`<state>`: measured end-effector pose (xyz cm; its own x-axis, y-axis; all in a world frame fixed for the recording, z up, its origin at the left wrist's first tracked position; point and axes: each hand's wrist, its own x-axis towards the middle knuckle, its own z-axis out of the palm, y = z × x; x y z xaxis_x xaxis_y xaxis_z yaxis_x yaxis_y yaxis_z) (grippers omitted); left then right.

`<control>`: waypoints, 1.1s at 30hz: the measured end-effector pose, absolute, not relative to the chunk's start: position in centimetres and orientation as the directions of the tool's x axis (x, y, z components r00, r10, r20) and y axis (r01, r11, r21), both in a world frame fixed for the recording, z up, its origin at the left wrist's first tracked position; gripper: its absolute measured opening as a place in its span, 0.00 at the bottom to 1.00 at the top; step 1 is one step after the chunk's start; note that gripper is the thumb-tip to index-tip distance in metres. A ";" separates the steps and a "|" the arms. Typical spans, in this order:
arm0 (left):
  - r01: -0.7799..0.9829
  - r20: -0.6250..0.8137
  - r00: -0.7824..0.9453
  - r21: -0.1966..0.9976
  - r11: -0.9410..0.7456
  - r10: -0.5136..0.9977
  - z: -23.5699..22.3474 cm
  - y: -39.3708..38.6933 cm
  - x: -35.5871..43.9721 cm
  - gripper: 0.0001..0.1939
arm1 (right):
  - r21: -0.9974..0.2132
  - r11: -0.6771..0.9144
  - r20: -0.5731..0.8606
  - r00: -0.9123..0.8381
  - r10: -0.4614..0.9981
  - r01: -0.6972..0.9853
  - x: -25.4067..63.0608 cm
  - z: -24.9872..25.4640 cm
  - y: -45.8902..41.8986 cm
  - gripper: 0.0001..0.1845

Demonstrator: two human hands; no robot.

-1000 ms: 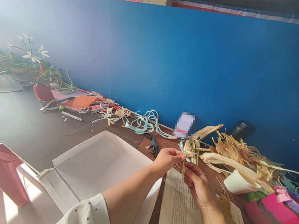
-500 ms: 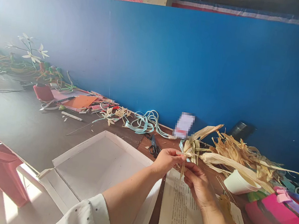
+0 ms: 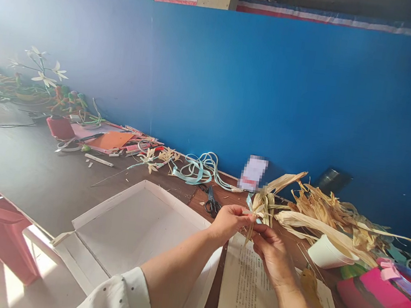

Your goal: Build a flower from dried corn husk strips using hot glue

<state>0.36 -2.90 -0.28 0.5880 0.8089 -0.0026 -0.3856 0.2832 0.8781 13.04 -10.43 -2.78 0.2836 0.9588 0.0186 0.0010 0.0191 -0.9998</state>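
Note:
Above the printed sheet [image 3: 237, 284], both hands meet at a small corn husk flower [image 3: 258, 209]. My left hand [image 3: 230, 222] pinches it between thumb and fingertips from the left. From the right, my right hand [image 3: 272, 251] closes its fingers just beneath the flower, where a bit of light blue shows. A narrow husk strip [image 3: 248, 236] hangs down between the hands. Fingers partly hide the stem. Black scissors [image 3: 212, 204] lie left of my left hand. Behind the flower are dried corn husks [image 3: 315, 209].
A shallow white box lid [image 3: 139, 226] lies to the left. Blue cord and ribbon [image 3: 203, 169], finished husk flowers [image 3: 151, 161] and a pixelated phone-like rectangle [image 3: 253, 173] line the blue panel [image 3: 237, 87]. At right stand a white cup [image 3: 329, 252] and a pink container [image 3: 380, 293].
The hanging husk strip has swung slightly to the left, and the right fingers have shifted a little. Both hands otherwise stay in place at the flower.

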 end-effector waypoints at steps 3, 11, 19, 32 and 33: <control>-0.377 -0.013 0.588 0.880 0.289 0.809 -0.1 -3.0 0.3 0.23 | -1.000 0.019 0.024 0.291 0.956 0.020 13.0 -2.6 -10.5 0.09; -0.367 -0.016 0.589 0.885 0.285 0.808 -0.1 -3.0 0.3 0.22 | -0.998 0.022 0.041 0.302 0.952 0.065 12.7 -2.2 -10.6 0.09; -0.366 -0.018 0.592 0.885 0.288 0.806 -0.5 -2.8 0.4 0.22 | -0.995 0.043 0.068 0.291 0.954 0.092 12.9 -2.2 -10.6 0.07; -0.363 -0.031 0.594 0.881 0.302 0.804 -0.3 -2.9 0.3 0.23 | -0.989 0.067 0.102 0.280 0.955 0.132 13.0 -2.3 -10.5 0.11; -0.361 -0.032 0.593 0.882 0.302 0.804 -0.2 -2.9 0.3 0.23 | -0.988 0.071 0.107 0.279 0.954 0.134 13.0 -2.3 -10.5 0.11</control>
